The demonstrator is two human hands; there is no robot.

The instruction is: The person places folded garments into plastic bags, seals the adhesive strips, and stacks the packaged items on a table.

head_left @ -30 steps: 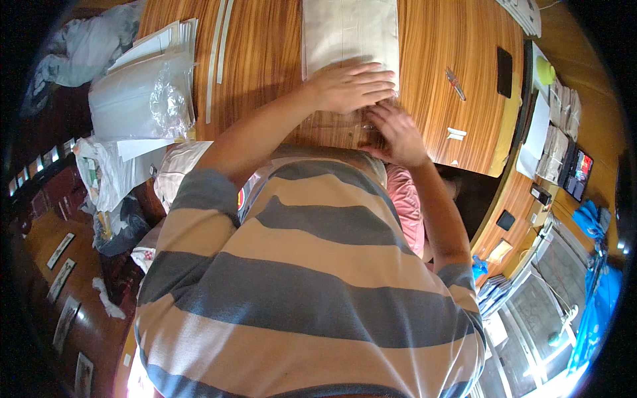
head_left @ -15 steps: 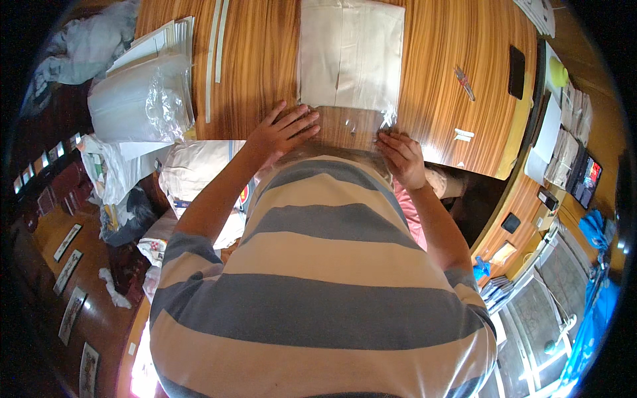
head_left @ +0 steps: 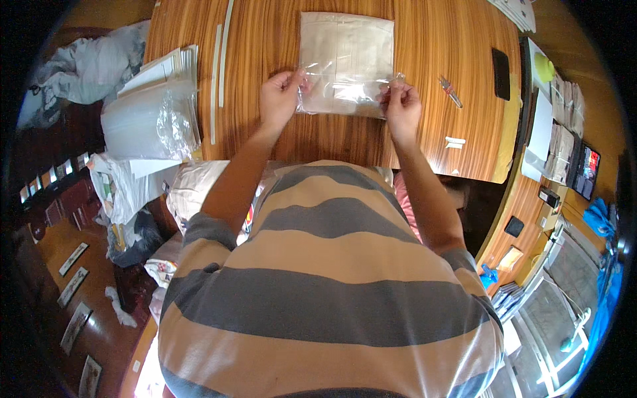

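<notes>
A folded beige cloth, perhaps a garment, lies flat on the wooden table in front of me inside a clear plastic bag. The bag's near end is folded back over the cloth and shines with glare. My left hand is closed, its thumb and fingers pinching the plastic at the left edge. At the right edge my right hand pinches the other corner of the plastic, which stands up a little above the fingers.
Stacked clear bags sit at the table's left edge beside two pale strips. To the right lie small thread snips, a dark phone and a white scrap. White fabric hangs below the table's left front edge.
Both hands have moved away from me and up from the table's near edge. The bag's near end, flat before, is now folded over the cloth, and the left hand has closed on it.
</notes>
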